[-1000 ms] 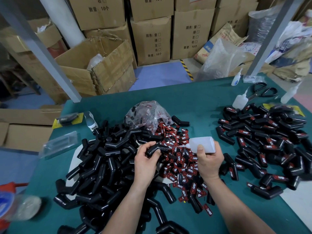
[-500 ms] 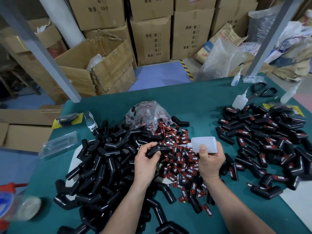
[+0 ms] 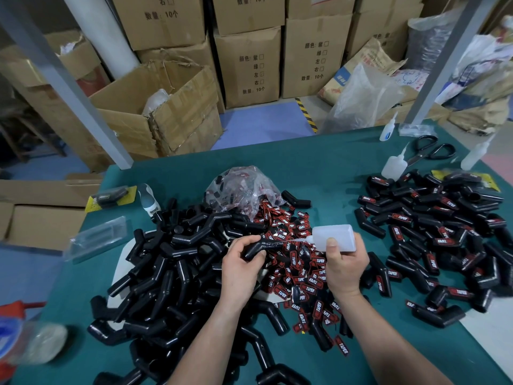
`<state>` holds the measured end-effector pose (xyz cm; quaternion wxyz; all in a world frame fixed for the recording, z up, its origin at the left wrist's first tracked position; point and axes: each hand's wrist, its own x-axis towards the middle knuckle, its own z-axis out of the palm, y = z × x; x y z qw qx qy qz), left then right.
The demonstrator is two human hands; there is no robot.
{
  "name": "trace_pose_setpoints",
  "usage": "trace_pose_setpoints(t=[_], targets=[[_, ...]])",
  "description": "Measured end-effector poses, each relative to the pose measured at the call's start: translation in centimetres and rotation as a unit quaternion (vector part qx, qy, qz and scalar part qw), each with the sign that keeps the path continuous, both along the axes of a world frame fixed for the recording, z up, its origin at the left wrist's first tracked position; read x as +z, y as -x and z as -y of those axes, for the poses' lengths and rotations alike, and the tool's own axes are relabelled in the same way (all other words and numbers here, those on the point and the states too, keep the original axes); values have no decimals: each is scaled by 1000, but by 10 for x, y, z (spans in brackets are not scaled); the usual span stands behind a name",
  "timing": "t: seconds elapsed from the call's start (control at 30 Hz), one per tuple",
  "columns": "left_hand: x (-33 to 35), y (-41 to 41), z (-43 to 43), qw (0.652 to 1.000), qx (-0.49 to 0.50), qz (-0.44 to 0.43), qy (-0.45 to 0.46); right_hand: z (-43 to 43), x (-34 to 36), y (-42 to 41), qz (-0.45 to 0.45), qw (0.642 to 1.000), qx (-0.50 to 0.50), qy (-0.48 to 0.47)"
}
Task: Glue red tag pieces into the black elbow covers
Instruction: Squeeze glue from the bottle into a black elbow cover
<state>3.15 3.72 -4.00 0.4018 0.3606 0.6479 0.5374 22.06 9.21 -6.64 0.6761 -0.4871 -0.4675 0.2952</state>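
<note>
within left grip (image 3: 241, 269), elbow cover (image 3: 256, 248)

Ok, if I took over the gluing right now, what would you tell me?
Left hand holds one cover. Right hand holds the glue bottle, nozzle at that cover.
Red tags lie loose between the hands. Bare covers are heaped on the left, tagged covers on the right.
Done: the right heap.
Left: tag this cover, then the whole left heap.

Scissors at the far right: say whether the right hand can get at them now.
Probably not yet: the right hand grips the glue bottle, though the scissors lie uncovered past the tagged covers.
</note>
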Motion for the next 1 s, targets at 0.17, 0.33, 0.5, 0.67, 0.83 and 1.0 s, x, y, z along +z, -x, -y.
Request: trace_pose_setpoints(t=[0.17, 0.33, 0.5, 0.67, 0.83, 1.0], targets=[[-1, 1, 0, 1000, -11, -9, -2, -1, -4, 0, 10, 1000, -2, 6], [-2, 0, -1, 1000, -18, -8, -8, 0, -3, 0, 12, 1000, -5, 0], [-3, 1, -1, 1000, -15, -6, -10, 0, -1, 0, 21, 1000, -1, -1], [-4, 1, -1, 1000, -10, -2, -16, 0, -3, -1, 8, 1000, 0, 5], [-6, 1, -1, 1000, -8, 3, -19, 0, -3, -1, 10, 1000, 6, 13], [-6, 1, -1, 1000, -10, 15, -15, 1, -1, 0, 16, 1000, 15, 3]])
